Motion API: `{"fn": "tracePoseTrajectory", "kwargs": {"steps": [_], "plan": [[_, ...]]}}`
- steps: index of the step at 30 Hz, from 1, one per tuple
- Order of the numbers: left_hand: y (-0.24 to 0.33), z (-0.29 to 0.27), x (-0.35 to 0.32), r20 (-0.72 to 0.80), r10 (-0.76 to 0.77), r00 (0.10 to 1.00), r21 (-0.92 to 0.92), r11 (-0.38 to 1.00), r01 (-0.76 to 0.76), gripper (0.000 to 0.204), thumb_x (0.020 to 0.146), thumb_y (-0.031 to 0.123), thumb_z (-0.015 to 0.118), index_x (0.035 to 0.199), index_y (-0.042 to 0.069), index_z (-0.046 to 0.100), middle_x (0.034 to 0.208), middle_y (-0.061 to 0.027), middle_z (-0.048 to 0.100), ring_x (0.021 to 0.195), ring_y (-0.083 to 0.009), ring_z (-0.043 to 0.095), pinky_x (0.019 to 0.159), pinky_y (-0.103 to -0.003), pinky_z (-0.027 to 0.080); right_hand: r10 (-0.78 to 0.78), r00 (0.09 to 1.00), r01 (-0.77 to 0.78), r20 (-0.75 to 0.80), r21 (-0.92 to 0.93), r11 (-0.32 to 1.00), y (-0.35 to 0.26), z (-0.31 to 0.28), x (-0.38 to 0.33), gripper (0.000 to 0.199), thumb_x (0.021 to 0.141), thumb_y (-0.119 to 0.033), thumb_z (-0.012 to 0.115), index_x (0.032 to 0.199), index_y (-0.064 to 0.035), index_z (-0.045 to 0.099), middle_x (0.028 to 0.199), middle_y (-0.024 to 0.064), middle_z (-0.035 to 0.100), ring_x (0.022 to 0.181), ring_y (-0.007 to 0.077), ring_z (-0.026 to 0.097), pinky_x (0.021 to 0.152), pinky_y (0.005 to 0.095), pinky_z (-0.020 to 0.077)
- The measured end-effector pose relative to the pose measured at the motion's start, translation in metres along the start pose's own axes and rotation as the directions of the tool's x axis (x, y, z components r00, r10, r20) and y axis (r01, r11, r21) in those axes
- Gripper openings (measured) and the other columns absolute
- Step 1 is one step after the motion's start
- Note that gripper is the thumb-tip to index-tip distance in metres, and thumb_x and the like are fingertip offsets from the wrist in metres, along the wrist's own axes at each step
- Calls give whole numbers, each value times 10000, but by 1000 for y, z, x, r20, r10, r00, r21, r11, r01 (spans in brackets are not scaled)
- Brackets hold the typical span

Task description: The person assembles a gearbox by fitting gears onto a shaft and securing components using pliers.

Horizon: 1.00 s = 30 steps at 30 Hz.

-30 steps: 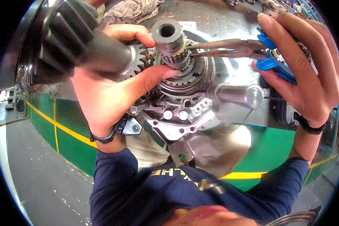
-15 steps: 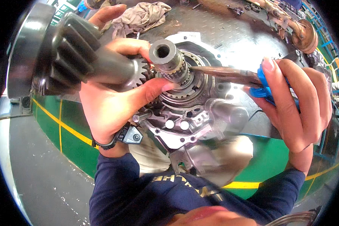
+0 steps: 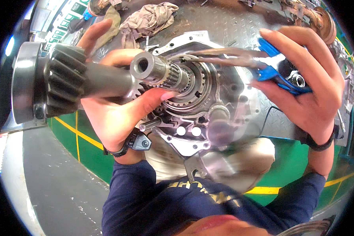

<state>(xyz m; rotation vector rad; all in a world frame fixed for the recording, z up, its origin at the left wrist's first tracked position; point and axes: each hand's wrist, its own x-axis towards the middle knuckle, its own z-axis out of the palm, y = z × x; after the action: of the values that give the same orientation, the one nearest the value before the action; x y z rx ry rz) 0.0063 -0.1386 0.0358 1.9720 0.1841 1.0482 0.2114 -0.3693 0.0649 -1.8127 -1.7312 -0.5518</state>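
Observation:
A hollow splined shaft (image 3: pixel 161 72) rises from a round bearing seat in a metal gearbox housing (image 3: pixel 185 146). My left hand (image 3: pixel 112 114) is closed around the shaft's base, thumb in front, a finger behind. Its index finger points up and away. In my right hand (image 3: pixel 312 74) are blue-handled pliers (image 3: pixel 271 63), handles spread. Their long jaws, blurred and parted, reach left to the notched ring (image 3: pixel 200 84) around the shaft. Whether the tips touch the ring, I cannot tell. Left of the shaft, a big helical gear shaft (image 3: pixel 67 78) lies across in front of my left hand.
A crumpled grey cloth (image 3: pixel 151 21) lies on the metal bench top (image 3: pixel 220 23) behind the housing. Rusty parts (image 3: pixel 312 17) sit at the far right. My knees are below the housing, above a green floor (image 3: pixel 86 151) with yellow lines.
The pliers have moved from beside the shaft to the far side of the ring, and their jaws and handles have spread. My left hand keeps its hold on the shaft. The view has shifted slightly.

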Motion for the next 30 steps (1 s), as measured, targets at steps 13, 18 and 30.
{"fn": "tracePoseTrajectory", "kwargs": {"steps": [13,18,30], "plan": [[6,-7,16,-19,-22,1000,-44,999,21,1134,508,-19,927,1508,-18,393,964,-116,721,839,-176,696,814,-298,578,-7,987,-25,159,193,981,16,-10,22,601,591,-37,822,1180,12,714,1050,142,662,924,275,671,815,324,523],[-1,-14,12,38,6,999,8,1000,-6,1066,574,29,910,1499,-28,384,993,-149,722,895,-199,708,851,-315,573,55,980,-99,191,232,968,4,-4,12,581,604,-17,786,1180,-1,711,1048,110,665,904,232,655,781,301,502],[-10,6,4,-143,62,988,-392,913,-114,412,982,295,706,1141,-69,598,1042,-132,640,809,-170,593,755,-328,500,641,724,-563,256,757,333,-23,53,-34,420,820,-197,848,1148,19,700,944,15,696,851,78,616,783,246,497]]}}
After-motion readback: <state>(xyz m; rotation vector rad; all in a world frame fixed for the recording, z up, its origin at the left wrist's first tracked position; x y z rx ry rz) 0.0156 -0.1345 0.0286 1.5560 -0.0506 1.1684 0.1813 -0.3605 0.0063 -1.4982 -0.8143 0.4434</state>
